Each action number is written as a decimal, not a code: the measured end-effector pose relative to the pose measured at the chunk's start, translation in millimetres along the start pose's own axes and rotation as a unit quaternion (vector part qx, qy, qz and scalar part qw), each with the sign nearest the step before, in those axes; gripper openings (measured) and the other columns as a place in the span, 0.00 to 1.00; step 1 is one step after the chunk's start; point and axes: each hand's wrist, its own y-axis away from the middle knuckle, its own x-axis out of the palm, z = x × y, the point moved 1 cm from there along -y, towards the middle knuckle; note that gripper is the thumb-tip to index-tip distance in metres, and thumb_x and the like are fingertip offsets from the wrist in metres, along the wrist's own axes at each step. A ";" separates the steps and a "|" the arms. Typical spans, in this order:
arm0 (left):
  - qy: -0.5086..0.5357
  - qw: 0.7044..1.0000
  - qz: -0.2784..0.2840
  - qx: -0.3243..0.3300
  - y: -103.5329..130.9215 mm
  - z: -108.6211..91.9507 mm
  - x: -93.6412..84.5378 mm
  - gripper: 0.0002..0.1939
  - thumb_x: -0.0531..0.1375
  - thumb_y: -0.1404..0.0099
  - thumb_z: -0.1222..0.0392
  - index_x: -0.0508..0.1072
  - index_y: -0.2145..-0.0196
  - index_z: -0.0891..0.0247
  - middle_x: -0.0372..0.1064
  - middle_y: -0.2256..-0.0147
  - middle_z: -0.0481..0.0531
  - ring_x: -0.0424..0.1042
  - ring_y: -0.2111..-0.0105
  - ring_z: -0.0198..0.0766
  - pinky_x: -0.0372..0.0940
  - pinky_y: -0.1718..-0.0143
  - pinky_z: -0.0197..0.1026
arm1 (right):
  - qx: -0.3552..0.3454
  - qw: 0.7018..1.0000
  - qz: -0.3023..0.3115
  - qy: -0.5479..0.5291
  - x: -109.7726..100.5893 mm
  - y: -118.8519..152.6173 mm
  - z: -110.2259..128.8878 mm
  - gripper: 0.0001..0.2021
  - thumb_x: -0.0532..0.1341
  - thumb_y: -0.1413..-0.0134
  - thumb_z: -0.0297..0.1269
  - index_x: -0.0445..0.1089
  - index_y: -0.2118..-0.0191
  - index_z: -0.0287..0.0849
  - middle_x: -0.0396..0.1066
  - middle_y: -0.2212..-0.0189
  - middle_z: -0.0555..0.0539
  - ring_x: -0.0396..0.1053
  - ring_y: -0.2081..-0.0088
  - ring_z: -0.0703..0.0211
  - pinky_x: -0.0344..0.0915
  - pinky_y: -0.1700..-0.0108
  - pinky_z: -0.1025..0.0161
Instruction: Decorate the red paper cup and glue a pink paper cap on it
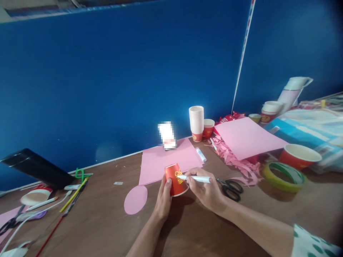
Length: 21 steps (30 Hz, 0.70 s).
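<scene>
My left hand (164, 200) is closed round the side of a red paper cup (174, 184) with yellow lettering, which is upside down with its white rim toward me. In my right hand (207, 192) is a white marker (199, 179), gripped like a pen. Its tip meets or nearly meets the cup's side by the lettering; I cannot tell which. A pink paper oval (135, 200) lies left of my left hand. Black scissors (232, 189) rest just beyond my right wrist.
Pink sheets (152, 165) lie behind the cup, near a pixelated bright object (167, 135). A stack of paper cups (196, 121) stands by the blue wall. Rightward are pink scraps (230, 160), green-yellow tape (284, 178) and another cup (300, 156). A black cylinder (34, 167) leans at left.
</scene>
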 end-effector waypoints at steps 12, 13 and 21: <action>-0.030 0.999 0.003 0.009 0.1 1.9 -1.1 0.23 0.56 0.39 0.49 0.69 0.49 0.61 0.70 0.50 0.55 0.63 0.45 0.50 0.52 0.41 0.50 | -0.033 0.999 -0.005 0.012 0.6 -0.4 2.4 0.06 0.54 0.40 0.31 0.67 0.66 0.41 0.70 0.72 0.48 0.68 0.70 0.61 0.65 0.63 0.65; -0.035 0.999 0.003 0.010 -0.1 2.4 -1.4 0.23 0.56 0.39 0.48 0.68 0.49 0.61 0.70 0.50 0.56 0.63 0.45 0.50 0.52 0.41 0.50 | -0.036 0.999 -0.004 0.014 0.5 -0.4 2.2 0.06 0.54 0.40 0.31 0.67 0.66 0.41 0.70 0.72 0.48 0.68 0.70 0.61 0.65 0.63 0.65; -0.061 0.998 0.008 0.012 0.0 1.3 -1.8 0.24 0.55 0.38 0.46 0.68 0.49 0.62 0.71 0.51 0.57 0.65 0.46 0.51 0.53 0.42 0.51 | -0.022 1.000 -0.004 0.022 -1.0 -0.7 -0.2 0.07 0.53 0.40 0.33 0.67 0.65 0.41 0.70 0.72 0.48 0.69 0.69 0.60 0.66 0.63 0.65</action>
